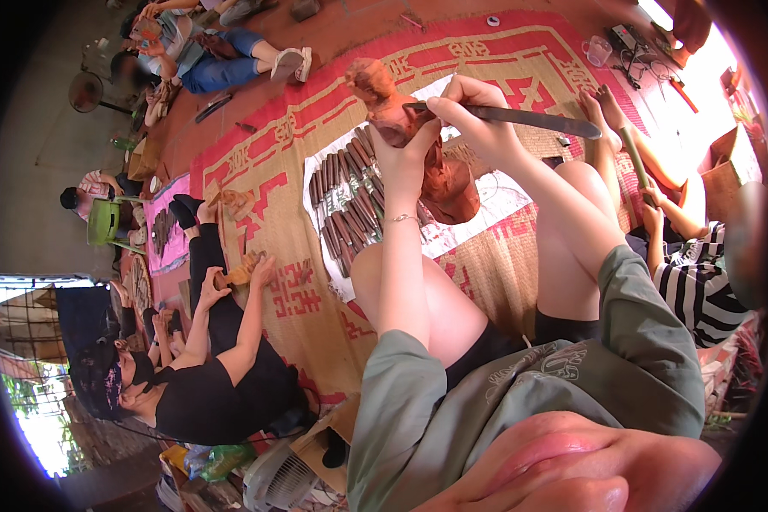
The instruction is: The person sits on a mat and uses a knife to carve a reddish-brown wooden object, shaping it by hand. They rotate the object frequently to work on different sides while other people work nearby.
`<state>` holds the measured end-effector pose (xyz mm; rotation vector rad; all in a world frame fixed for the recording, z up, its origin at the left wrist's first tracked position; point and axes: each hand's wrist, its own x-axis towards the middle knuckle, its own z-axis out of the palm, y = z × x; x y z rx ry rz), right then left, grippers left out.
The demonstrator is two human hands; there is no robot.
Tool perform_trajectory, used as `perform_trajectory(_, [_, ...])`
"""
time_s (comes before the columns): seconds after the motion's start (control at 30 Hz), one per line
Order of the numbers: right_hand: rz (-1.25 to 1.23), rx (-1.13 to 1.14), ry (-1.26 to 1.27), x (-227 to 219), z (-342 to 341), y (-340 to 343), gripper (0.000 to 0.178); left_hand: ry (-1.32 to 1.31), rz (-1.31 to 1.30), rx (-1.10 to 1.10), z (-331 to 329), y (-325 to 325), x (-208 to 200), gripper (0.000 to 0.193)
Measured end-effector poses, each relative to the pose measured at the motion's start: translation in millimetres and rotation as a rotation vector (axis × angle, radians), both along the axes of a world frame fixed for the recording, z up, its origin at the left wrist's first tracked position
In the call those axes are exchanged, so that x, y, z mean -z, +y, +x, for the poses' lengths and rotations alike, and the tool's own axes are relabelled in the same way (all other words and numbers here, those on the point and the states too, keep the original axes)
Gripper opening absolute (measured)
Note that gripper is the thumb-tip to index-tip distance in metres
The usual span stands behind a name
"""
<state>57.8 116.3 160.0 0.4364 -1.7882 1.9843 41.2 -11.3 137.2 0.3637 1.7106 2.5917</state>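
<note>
Head view: my left hand (408, 158) is wrapped around the reddish-brown carved figure (384, 104), above the white cloth (505, 198) in front of my knees, while my right hand (471, 107) grips a long dark tool (533, 119), its tip at the figure's upper part. The main rounded forms look roughed out already, so I judge finer shaping is left, though surface detail is too small to tell; wooden-handled tools (347, 198) lie in rows nearby.
</note>
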Motion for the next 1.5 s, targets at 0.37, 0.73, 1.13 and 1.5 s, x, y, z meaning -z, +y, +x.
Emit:
perform_trajectory(0.37, [-0.021, -0.011, 0.009, -2, 1, 3, 0.023, -0.027, 0.007, 0.042, 1, 3, 3, 0.051])
perform_trajectory(0.73, [-0.006, 0.007, -0.089, 0, 11, 8, 0.029, -0.061, 0.012, 0.062, 3, 11, 8, 0.046])
perform_trajectory(1.13, [0.087, -0.034, -0.066, 21, 20, 34, 0.028, -0.069, -0.003, 0.031, 4, 15, 28, 0.05])
perform_trajectory(1.5, [0.172, 0.145, -0.258, 59, 19, 75, 0.02, 0.019, -0.36, 0.017, 23, 35, 114, 0.069])
